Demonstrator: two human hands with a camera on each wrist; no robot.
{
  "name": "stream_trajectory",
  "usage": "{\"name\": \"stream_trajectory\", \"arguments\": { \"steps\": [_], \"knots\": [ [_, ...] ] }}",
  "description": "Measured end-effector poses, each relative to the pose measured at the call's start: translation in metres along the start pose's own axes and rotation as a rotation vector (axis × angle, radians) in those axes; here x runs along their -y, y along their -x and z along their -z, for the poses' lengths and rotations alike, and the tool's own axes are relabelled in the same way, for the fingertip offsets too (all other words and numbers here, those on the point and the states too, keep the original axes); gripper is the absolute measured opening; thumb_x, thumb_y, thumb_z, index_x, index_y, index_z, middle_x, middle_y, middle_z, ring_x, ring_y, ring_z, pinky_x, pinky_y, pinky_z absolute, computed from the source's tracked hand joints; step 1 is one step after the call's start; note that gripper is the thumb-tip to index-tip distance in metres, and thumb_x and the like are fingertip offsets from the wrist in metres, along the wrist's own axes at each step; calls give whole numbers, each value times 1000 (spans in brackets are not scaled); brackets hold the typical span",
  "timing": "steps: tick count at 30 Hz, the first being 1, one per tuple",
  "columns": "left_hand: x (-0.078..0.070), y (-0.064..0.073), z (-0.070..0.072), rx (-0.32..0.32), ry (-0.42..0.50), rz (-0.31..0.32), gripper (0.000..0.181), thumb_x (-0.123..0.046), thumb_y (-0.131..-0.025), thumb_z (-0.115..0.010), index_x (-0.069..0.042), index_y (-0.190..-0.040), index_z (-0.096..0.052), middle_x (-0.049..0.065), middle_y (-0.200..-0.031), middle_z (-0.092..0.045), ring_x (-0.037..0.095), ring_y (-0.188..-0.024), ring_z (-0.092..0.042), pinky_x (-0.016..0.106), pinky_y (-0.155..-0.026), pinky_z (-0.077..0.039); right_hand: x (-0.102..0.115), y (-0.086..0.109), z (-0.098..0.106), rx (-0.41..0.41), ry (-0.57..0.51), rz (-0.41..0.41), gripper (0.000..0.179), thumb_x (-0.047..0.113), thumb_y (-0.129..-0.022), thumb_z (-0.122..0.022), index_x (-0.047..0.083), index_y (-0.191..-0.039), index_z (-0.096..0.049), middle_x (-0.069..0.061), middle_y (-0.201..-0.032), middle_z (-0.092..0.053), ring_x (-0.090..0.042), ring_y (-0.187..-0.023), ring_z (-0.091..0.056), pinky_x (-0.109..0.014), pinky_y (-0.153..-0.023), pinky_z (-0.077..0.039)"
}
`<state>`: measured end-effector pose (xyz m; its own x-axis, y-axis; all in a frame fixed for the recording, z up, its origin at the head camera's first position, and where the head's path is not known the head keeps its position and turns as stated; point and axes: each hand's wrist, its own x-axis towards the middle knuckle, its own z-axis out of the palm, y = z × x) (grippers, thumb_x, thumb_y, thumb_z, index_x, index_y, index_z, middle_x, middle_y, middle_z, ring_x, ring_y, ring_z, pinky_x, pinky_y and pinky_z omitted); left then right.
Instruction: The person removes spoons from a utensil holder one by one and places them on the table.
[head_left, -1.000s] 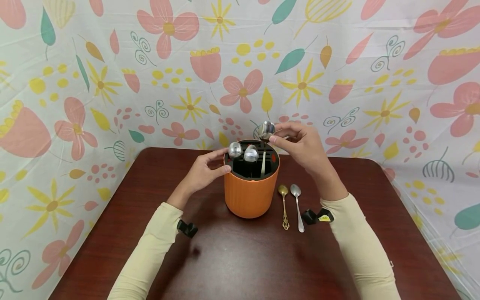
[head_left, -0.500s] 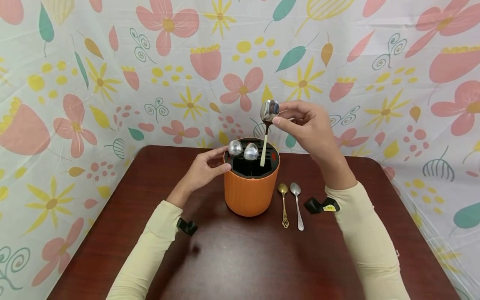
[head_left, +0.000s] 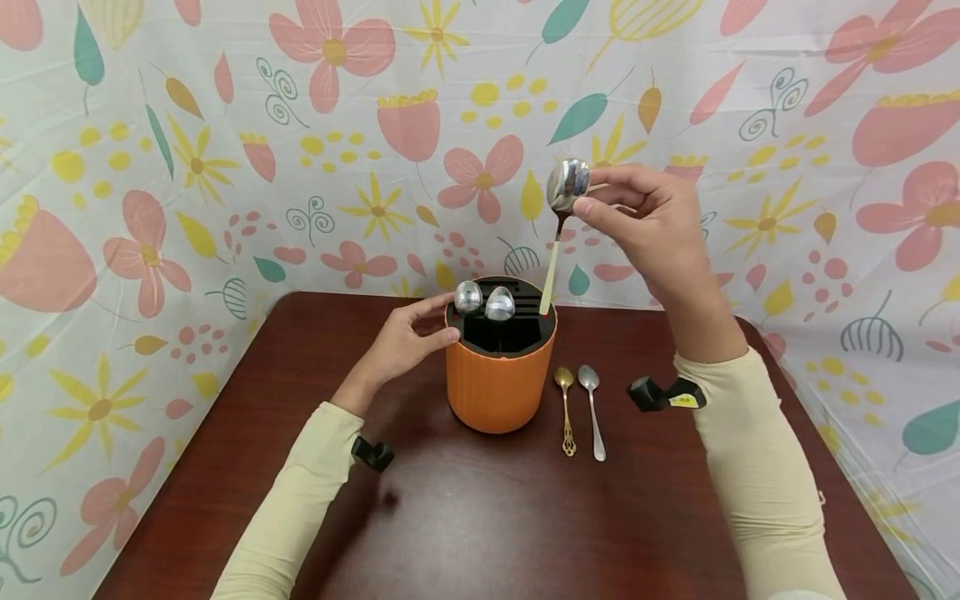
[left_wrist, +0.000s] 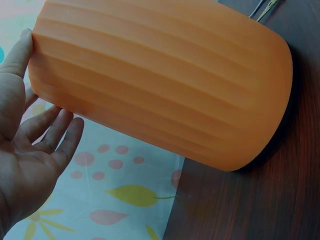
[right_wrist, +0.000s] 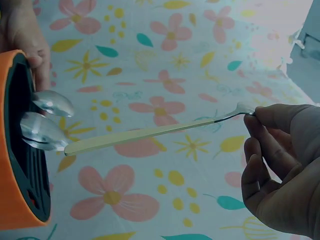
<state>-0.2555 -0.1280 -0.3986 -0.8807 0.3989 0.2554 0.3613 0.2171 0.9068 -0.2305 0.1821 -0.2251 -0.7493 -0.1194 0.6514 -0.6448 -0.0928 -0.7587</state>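
Observation:
My right hand (head_left: 652, 225) pinches a silver spoon (head_left: 567, 185) by its bowl, high above the right side of an orange utensil holder (head_left: 497, 387). The spoon's cream handle hangs down, and in the right wrist view the whole handle (right_wrist: 140, 137) shows outside the holder. My left hand (head_left: 405, 342) holds the holder's upper rim from the left, thumb at the front and fingers farther back. Two spoons stand in the black slotted insert (head_left: 517, 337), their silver bowls up: one at left (head_left: 468, 297), another beside it (head_left: 500, 304). Their handles are hidden.
On the dark wooden table (head_left: 465, 517), a gold spoon (head_left: 567, 412) with an ornate handle and a silver spoon (head_left: 594, 412) lie side by side, right of the holder. Behind the table hangs a floral cloth (head_left: 337, 167).
My right hand has risen and moved right, drawing the cream-handled spoon up out of the holder. The left hand and the holder stay in place.

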Motion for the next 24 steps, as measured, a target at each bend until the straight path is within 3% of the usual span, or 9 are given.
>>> {"name": "stream_trajectory", "arguments": {
  "steps": [8,14,24],
  "knots": [
    [-1,1,0,-7,-15,-2,59,-22,-95,-76,-16,-149,-55,8,-141,-62,24,-122,-63,45,-102,-53,5,-1,19,-18,-84,-54,23,-12,-85,-75,-11,-108,-74,-9,-77,-76,-14,-70,-70,-20,-69,-55],
    [-2,1,0,-4,-19,-3,59,-21,-95,-76,-17,-150,-55,8,-143,-60,25,-125,-61,46,-103,-52,-2,2,32,-49,-54,-51,23,-10,-86,-75,-12,-109,-74,-8,-77,-77,-12,-65,-64,-20,-60,-47],
    [-3,2,0,-5,-15,8,58,-21,-95,-76,-17,-149,-56,9,-138,-64,26,-120,-63,46,-101,-53,-20,14,59,-117,-8,-143,19,-8,-88,-74,-7,-106,-77,-4,-75,-76,-10,-65,-62,-18,-60,-48]
  ]
}}
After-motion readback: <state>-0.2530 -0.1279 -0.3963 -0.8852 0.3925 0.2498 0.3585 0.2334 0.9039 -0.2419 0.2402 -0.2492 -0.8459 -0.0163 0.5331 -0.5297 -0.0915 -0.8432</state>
